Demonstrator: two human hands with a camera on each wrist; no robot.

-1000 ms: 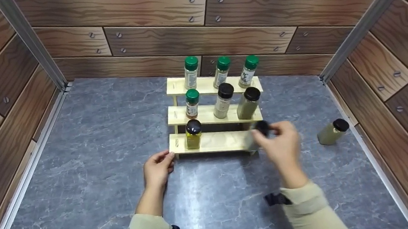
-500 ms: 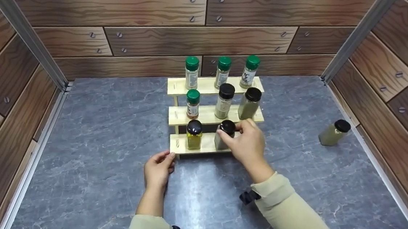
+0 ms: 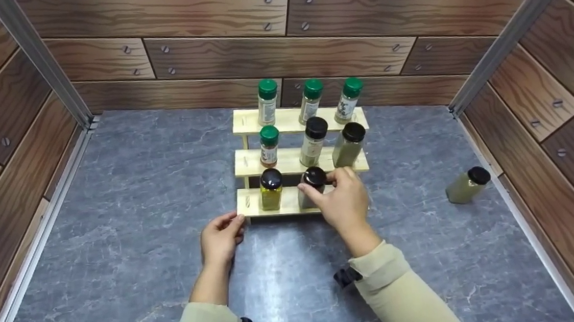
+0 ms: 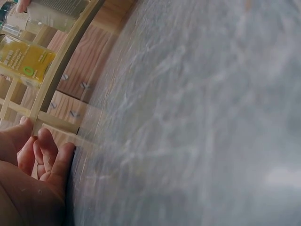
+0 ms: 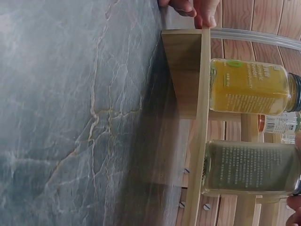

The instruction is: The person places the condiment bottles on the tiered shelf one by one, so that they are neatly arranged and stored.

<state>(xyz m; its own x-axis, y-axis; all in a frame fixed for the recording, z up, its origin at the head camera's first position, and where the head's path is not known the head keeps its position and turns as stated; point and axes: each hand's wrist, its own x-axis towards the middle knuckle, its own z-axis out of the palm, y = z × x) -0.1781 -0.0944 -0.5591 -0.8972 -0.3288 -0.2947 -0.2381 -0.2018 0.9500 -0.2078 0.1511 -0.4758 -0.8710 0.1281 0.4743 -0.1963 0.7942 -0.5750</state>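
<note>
A three-tier wooden spice rack (image 3: 290, 205) stands on the grey marbled surface. On its bottom tier, my right hand (image 3: 346, 205) grips a black-lidded spice jar (image 5: 251, 167) of grey-green powder near the lid. The jar is upright, its base at the shelf board in the right wrist view. Left of it stands a turmeric powder jar (image 5: 249, 87), yellow with a dark lid. My left hand (image 3: 220, 240) pinches the front left corner of the bottom tier, thumb on the edge and fingers curled below.
The middle tier bears a green-capped jar (image 3: 268, 147) and two black-lidded jars, one pale (image 3: 313, 143), one grey-green (image 3: 349, 146). Several green-capped jars (image 3: 267, 103) line the top tier. Another black-lidded jar (image 3: 466, 187) stands far right, near the wood-patterned side wall (image 3: 534, 172).
My right hand has carried the grey-green spice jar leftward from the bottom tier's right end to its middle. The left hand has kept its place at the rack's corner.
</note>
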